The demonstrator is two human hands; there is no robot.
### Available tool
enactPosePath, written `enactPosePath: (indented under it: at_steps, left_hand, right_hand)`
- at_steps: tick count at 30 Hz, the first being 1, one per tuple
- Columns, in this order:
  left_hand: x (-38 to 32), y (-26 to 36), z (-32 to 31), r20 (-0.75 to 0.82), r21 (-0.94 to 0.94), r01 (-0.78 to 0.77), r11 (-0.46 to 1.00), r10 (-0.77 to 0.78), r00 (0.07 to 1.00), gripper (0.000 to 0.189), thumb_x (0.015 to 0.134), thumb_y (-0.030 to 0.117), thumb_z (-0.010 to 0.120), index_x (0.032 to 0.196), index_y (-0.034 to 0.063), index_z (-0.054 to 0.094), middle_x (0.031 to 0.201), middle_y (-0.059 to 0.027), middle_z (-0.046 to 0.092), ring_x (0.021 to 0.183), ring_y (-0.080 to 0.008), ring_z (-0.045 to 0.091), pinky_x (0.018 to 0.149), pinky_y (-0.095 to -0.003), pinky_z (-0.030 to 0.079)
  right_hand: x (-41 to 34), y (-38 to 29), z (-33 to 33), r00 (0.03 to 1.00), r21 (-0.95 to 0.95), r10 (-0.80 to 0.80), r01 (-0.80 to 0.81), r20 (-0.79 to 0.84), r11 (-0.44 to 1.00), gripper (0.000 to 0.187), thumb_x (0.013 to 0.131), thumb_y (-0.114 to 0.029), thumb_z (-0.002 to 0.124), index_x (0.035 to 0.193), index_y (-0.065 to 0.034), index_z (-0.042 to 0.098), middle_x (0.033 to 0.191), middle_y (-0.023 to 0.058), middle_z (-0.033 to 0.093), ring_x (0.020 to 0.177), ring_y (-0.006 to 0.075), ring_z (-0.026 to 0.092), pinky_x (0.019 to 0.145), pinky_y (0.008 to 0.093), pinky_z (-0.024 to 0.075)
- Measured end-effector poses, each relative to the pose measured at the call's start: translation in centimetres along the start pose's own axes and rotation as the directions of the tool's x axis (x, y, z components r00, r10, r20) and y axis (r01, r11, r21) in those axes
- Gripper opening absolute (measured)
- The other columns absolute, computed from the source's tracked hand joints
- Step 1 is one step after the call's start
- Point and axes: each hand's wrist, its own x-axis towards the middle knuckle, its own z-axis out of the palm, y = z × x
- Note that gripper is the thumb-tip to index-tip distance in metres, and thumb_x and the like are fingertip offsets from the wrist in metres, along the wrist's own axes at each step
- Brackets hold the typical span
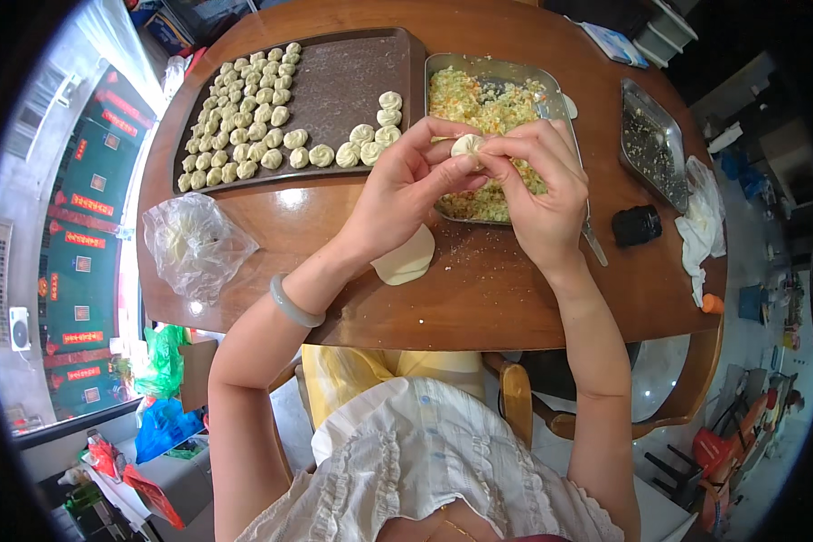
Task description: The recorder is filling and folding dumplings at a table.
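A small pleated dough bun is pinched between the fingertips of my left hand and my right hand. Both hands are over the near part of a metal tray of chopped vegetable filling. To the left, a dark baking tray holds rows of pleated buns, with several larger ones along its near and right side. Partly under my left wrist lies a flat dough piece on the wooden table. My fingers hide part of the held bun.
A clear plastic bag with pale contents lies at left. At right are a metal tray with crumbs, a black cylindrical object, a white cloth and a flat metal utensil. Chairs stand by the table's near edge.
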Motion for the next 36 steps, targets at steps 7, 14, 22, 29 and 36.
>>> enactPosePath:
  at_steps: [7, 14, 22, 29, 36]
  left_hand:
    - [0.01, -0.13, -0.56, -0.118, 0.073, 0.083, 0.994, -0.074, 0.99, 0.033, 0.098, 0.013, 0.058, 0.129, 0.0005, 0.055, 0.11, -0.0064, 0.067, 0.099, -0.0106, 0.064, 0.089, -0.0254, 0.055]
    - [-0.02, 0.15, -0.34, -0.134, 0.089, 0.047, 0.995, -0.035, 0.99, 0.032, 0.099, 0.013, 0.057, 0.128, 0.0002, 0.058, 0.11, -0.0057, 0.068, 0.097, -0.01, 0.064, 0.089, -0.0257, 0.054]
    - [0.11, 0.3, -0.34, -0.05, 0.112, 0.068, 0.991, -0.063, 0.997, 0.037, 0.098, 0.014, 0.059, 0.132, -0.0003, 0.055, 0.122, -0.0073, 0.063, 0.106, -0.0101, 0.06, 0.092, -0.0258, 0.051]
    - [0.0, 0.29, -0.03, -0.045, 0.153, -0.001, 0.988, 0.008, 0.999, 0.042, 0.095, 0.009, 0.062, 0.135, 0.0006, 0.051, 0.12, -0.0067, 0.063, 0.109, -0.0099, 0.059, 0.094, -0.0261, 0.05]
    - [0.28, -0.19, -0.38, -0.08, 0.069, -0.024, 0.997, 0.029, 0.996, 0.029, 0.094, 0.007, 0.063, 0.121, -0.0014, 0.056, 0.108, -0.0072, 0.068, 0.101, -0.0108, 0.064, 0.09, -0.0244, 0.054]
  right_hand:
    - [-0.08, 0.19, 0.18, 1.0, -0.028, -0.015, 0.014, -0.018, 0.999, 0.016, 0.07, 0.003, 0.076, 0.083, -0.0036, 0.068, 0.078, 0.0049, 0.06, 0.076, 0.0229, 0.054, 0.066, 0.0334, 0.0443]
    - [-0.08, 0.21, 0.11, 1.0, -0.02, -0.014, 0.014, -0.01, 1.0, 0.016, 0.071, 0.003, 0.075, 0.083, -0.0039, 0.069, 0.078, 0.005, 0.06, 0.077, 0.0228, 0.054, 0.067, 0.0336, 0.0446]
    - [0.0, 0.18, -0.01, 1.0, -0.012, -0.014, 0.014, 0.004, 1.0, 0.015, 0.072, 0.002, 0.075, 0.083, -0.0041, 0.068, 0.079, 0.0052, 0.06, 0.077, 0.0231, 0.054, 0.067, 0.0334, 0.0445]
    - [0.02, 0.29, 0.1, 1.0, -0.017, -0.02, 0.02, 0.002, 1.0, 0.014, 0.072, 0.002, 0.075, 0.083, -0.0044, 0.068, 0.079, 0.0049, 0.06, 0.078, 0.0231, 0.054, 0.067, 0.0333, 0.0443]
    - [-0.03, 0.37, 0.07, 1.0, -0.025, -0.023, 0.023, -0.006, 0.999, 0.015, 0.071, 0.002, 0.075, 0.083, -0.0045, 0.069, 0.078, 0.0044, 0.059, 0.077, 0.0225, 0.053, 0.066, 0.0331, 0.0442]
